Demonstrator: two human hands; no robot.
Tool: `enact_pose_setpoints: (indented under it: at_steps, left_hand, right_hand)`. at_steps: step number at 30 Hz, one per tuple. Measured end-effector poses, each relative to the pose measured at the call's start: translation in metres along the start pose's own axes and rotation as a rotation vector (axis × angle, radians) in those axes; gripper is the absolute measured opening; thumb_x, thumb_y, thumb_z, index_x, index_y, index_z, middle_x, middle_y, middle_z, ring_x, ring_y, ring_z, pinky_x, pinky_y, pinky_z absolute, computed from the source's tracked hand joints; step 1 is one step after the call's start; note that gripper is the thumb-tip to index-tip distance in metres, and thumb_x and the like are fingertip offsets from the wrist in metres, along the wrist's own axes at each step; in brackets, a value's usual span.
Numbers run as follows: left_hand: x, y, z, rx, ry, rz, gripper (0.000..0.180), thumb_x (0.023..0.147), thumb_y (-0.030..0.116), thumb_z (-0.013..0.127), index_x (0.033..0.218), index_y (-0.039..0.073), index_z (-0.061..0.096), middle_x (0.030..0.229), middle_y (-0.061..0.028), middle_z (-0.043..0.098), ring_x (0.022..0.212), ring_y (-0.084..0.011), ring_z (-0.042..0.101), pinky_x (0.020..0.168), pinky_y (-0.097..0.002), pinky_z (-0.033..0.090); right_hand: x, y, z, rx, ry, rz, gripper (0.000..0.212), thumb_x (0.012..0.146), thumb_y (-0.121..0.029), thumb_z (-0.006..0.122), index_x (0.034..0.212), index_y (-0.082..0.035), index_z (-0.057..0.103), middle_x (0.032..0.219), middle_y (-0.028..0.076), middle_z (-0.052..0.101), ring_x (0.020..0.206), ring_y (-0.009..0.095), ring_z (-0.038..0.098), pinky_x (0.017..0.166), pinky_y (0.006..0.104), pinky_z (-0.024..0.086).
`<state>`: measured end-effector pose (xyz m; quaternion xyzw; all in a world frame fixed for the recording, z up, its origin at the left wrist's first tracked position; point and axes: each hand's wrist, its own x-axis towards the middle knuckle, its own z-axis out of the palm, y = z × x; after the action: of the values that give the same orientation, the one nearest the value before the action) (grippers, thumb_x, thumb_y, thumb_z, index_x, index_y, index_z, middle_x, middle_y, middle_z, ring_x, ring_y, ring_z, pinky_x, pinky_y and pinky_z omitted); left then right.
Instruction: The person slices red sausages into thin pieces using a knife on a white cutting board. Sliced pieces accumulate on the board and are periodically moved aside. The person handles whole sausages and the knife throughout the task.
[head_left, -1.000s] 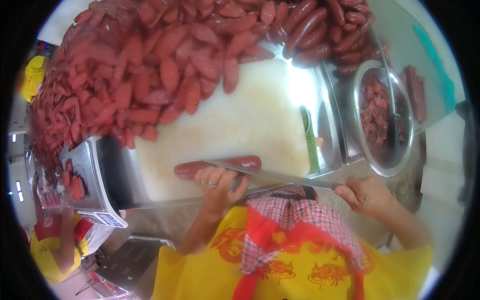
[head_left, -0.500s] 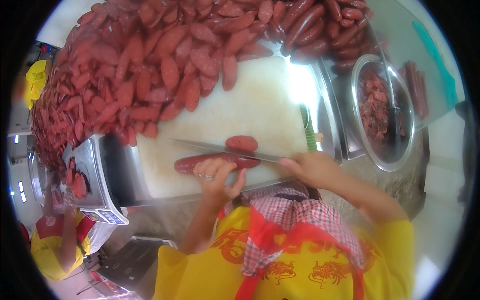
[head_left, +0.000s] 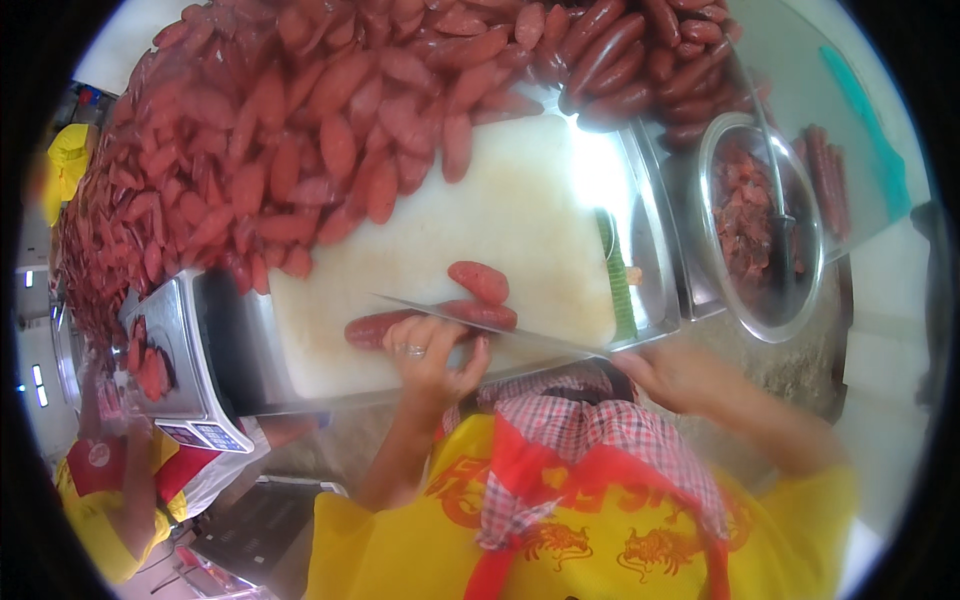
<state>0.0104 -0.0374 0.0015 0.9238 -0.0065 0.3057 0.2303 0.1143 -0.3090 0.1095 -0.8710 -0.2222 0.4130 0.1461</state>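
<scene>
A dark red sausage (head_left: pixel 372 330) lies across the near part of the white cutting board (head_left: pixel 500 215). My left hand (head_left: pixel 428 358), with a ring on one finger, grips it from above with bent fingers. In my right hand (head_left: pixel 668 376), closed round the handle at the board's near right edge, is a long knife (head_left: pixel 560 345). Its blade slants over the sausage just beside my left fingertips, the tip pointing to the far left. Just beyond the sausage rests a cut sausage piece (head_left: pixel 478 281), apart from my hands.
A big heap of sausage slices (head_left: pixel 270 150) covers the far left. Whole sausages (head_left: pixel 620 70) lie at the far right. A metal bowl (head_left: pixel 712 180) of red scraps stands right of the board. At left are a scale (head_left: pixel 205 390) with several pieces and another person (head_left: pixel 110 500).
My right hand has drawn the knife back toward the lower right, so its blade now slants more steeply. The cut piece has turned slightly. My left hand stays on the sausage.
</scene>
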Motion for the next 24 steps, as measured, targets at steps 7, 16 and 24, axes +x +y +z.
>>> enact_pose_setpoints:
  at_steps: [7, 16, 24]
  left_hand:
    - [0.003, 0.001, -0.002, 0.013, 0.002, 0.024, 0.027, 0.063, 0.017, 0.08, 0.084, 0.015, 0.063, 0.089, -0.0019, 0.059, 0.088, -0.0237, 0.053, 0.082, -0.0382, 0.037]
    - [-0.01, -0.015, -0.011, 0.065, 0.018, 0.025, 0.031, 0.062, 0.022, 0.084, 0.085, 0.016, 0.062, 0.092, -0.0014, 0.057, 0.091, -0.0233, 0.053, 0.083, -0.0379, 0.036]
    - [-0.007, -0.015, -0.01, 0.04, -0.021, -0.019, 0.035, 0.058, 0.015, 0.08, 0.088, 0.015, 0.061, 0.088, -0.0026, 0.058, 0.09, -0.0243, 0.053, 0.086, -0.0378, 0.036]
  right_hand:
    - [0.1, -0.06, 0.036, -0.051, 0.082, -0.381, 0.07, 0.098, -0.059, 0.034, 0.084, -0.001, 0.071, 0.08, 0.021, 0.068, 0.074, 0.041, 0.066, 0.07, 0.0479, 0.053]
    - [-0.018, 0.029, 0.004, 0.064, 0.048, 0.032, 0.07, 0.098, -0.06, 0.035, 0.08, -0.001, 0.069, 0.067, 0.024, 0.063, 0.072, 0.044, 0.063, 0.072, 0.0484, 0.05]
    - [-0.031, -0.005, -0.01, 0.023, -0.072, 0.077, 0.07, 0.099, -0.058, 0.035, 0.081, 0.001, 0.068, 0.071, 0.026, 0.063, 0.072, 0.045, 0.063, 0.071, 0.0492, 0.051]
